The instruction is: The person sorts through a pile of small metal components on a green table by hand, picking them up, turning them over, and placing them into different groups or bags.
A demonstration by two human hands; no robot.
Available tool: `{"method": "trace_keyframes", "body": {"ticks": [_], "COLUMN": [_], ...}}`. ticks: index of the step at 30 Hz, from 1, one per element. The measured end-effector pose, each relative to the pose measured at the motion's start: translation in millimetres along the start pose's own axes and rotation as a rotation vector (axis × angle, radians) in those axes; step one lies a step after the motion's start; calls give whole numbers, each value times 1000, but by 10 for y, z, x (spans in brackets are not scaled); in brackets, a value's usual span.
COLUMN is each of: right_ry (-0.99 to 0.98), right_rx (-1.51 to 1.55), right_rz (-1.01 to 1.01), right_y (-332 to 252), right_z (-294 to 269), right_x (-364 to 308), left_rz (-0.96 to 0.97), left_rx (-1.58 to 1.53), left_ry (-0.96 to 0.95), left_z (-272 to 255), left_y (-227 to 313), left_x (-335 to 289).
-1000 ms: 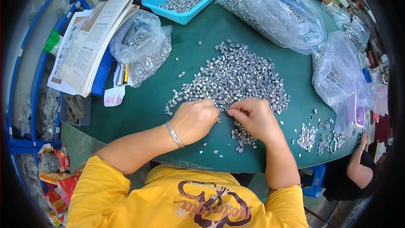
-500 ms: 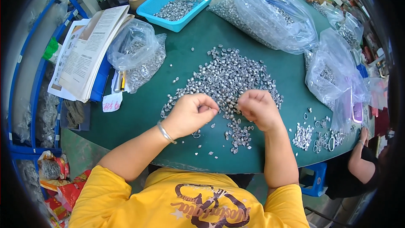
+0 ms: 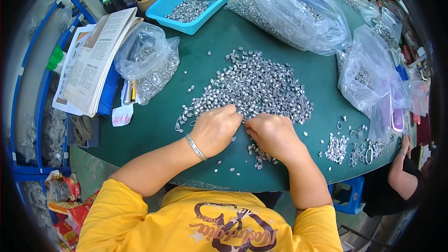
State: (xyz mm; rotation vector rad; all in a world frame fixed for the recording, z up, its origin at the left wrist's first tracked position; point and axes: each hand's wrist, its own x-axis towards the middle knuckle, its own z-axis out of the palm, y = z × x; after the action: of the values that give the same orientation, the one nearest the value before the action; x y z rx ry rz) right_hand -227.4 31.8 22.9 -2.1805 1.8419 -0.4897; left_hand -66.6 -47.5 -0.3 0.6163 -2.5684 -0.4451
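A heap of small silver-grey metal pieces [image 3: 261, 81], many of them hollow and teardrop-shaped, is spread over the green table. At its near edge my left hand [image 3: 217, 129] is closed, with its fingers bent inward and a silver bangle [image 3: 195, 147] on the wrist. Facing it almost fingertip to fingertip, my right hand [image 3: 272, 133] is pinched shut too. Whatever the fingers hold is too small and too covered to make out. A smaller cluster of the same pieces [image 3: 259, 158] lies under and in front of my right hand.
To the right are little groups of silver parts [image 3: 335, 149] and rings [image 3: 359, 155]. Bulging clear bags [image 3: 298, 14] stand at the back, beside a light-blue basket [image 3: 189, 27]. Papers [image 3: 88, 65] and a clear bag [image 3: 154, 60] sit left. Other people's arms [image 3: 399, 170] show at the table's edges.
My right hand has swung left and inward toward my left hand. The left has turned knuckles up, and the two now nearly meet at the near edge of the heap.
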Motion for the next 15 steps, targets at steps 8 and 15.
{"method": "trace_keyframes", "body": {"ticks": [8,15], "right_ry": [-37,110], "right_rx": [1253,149], "right_rz": [308,29], "right_y": [267,-7], "right_z": [-174,111], "right_x": [60,67], "left_rz": [-840,-302], "left_rx": [-1847,-631], "left_ry": [-51,-156], "left_z": [-296,-224], "left_y": [-100,-37], "left_x": [47,-80]}}
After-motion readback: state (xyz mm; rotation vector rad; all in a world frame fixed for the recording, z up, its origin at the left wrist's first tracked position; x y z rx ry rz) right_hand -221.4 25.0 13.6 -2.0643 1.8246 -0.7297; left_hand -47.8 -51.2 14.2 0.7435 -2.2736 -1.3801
